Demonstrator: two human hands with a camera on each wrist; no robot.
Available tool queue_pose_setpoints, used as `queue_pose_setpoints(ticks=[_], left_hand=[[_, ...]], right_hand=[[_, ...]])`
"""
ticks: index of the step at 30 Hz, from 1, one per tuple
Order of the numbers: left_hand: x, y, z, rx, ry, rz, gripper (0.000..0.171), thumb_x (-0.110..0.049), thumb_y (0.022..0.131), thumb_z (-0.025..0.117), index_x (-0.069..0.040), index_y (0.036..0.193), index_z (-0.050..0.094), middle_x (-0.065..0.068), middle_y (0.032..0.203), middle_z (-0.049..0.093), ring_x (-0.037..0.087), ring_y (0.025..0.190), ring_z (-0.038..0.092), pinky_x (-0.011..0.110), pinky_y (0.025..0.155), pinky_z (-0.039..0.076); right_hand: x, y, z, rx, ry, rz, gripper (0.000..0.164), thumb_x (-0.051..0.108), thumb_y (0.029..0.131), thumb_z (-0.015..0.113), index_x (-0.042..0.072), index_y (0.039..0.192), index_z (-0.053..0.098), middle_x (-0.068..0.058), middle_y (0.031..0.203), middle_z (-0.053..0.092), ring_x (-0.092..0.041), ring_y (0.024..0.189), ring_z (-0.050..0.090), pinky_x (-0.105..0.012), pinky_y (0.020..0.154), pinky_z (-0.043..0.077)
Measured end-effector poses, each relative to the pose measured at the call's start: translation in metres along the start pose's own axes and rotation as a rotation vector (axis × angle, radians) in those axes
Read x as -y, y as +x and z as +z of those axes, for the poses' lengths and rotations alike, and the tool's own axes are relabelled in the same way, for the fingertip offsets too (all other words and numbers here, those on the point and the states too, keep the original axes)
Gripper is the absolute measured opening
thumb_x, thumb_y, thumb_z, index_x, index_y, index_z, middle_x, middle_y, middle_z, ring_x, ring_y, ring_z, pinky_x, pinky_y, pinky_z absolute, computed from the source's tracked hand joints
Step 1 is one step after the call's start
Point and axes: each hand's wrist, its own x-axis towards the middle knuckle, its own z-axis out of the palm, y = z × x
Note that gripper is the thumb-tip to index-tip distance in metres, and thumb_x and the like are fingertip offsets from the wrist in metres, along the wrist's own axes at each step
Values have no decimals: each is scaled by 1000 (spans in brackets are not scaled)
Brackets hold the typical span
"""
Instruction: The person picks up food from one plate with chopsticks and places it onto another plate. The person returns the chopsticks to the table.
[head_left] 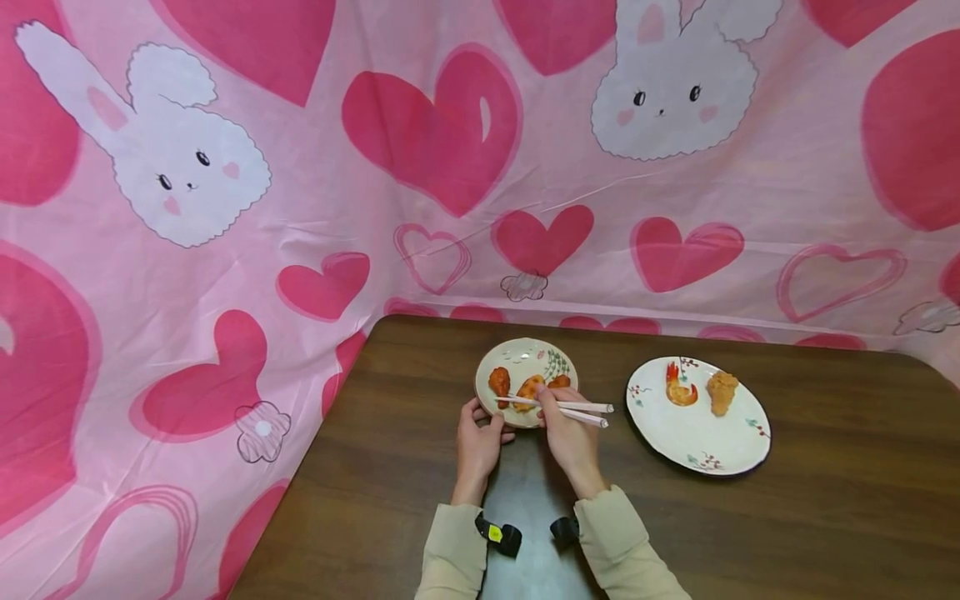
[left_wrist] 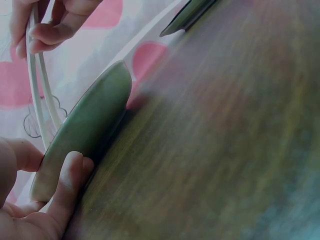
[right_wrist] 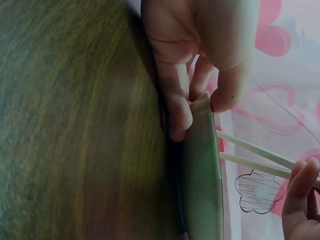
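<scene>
Two hands work at one small dish (head_left: 517, 354), which we see just ahead of the left hand (head_left: 480, 442). That hand grips the near rim, thumb above and fingers reaching under the edge, most likely to keep the dish from sliding while its contents are prodded. The right hand (head_left: 572, 442) grasps a pair of chopsticks (head_left: 592, 407), their thick ends pointing off to its right and their tips reaching leftward over the food, a low slant that, we judge, lets them work without knocking the rim. Ahead of the left hand lies a reddish-brown piece (head_left: 498, 381); just beyond the right hand's fingertips is an orange piece (head_left: 529, 388), and farther right, partly behind those fingers, another browned piece (head_left: 559, 381). The tips lie at the first two, but we cannot tell whether they pinch either. Well to the right of the right hand, a larger white plate (head_left: 690, 442) holds a shrimp (head_left: 682, 393) and a fried piece (head_left: 722, 392), set apart, perhaps so that neither crowds the other. Both vessels stand on the wooden table (head_left: 360, 483), within easy reach, we think.
</scene>
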Motion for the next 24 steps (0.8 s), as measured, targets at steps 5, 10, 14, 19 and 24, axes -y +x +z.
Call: queue_pose_setpoints(ticks=[5,10,14,19,24], left_hand=[[-4,-2,0,7,-6,5,48,-8,85,54,-3,130,36,19,107,48,23,66,64,30,60,58],[-26,-16,-1,14,-4,-2,48,-5,85,52,1,129,35,21,106,47,30,70,64,36,64,58],[-31,-20,-1,19,3,0,48,-4,85,51,2,130,34,24,109,47,31,72,64,38,66,58],[-24,-14,-2,16,-3,2,49,-4,84,53,3,130,35,25,109,47,33,70,64,39,64,58],[-7,-3,-1,5,-20,5,49,-6,84,55,0,129,36,20,106,48,24,63,64,34,59,58]], right_hand=[[-2,-1,2,13,-29,-89,35,41,84,57,10,75,70,1,69,60,-10,59,56,-18,49,45],[-6,-3,2,29,-26,-288,22,31,84,61,12,79,72,4,74,63,-6,64,55,-16,51,46],[-9,-5,1,37,-58,-451,17,23,83,63,10,82,73,5,79,64,-6,70,58,-12,56,46],[-13,-6,0,28,-82,-586,10,16,81,65,9,81,73,5,79,63,-6,71,58,-8,61,46],[-15,-6,0,17,-58,-689,6,8,77,68,7,80,73,3,78,63,-5,68,58,-8,59,46]])
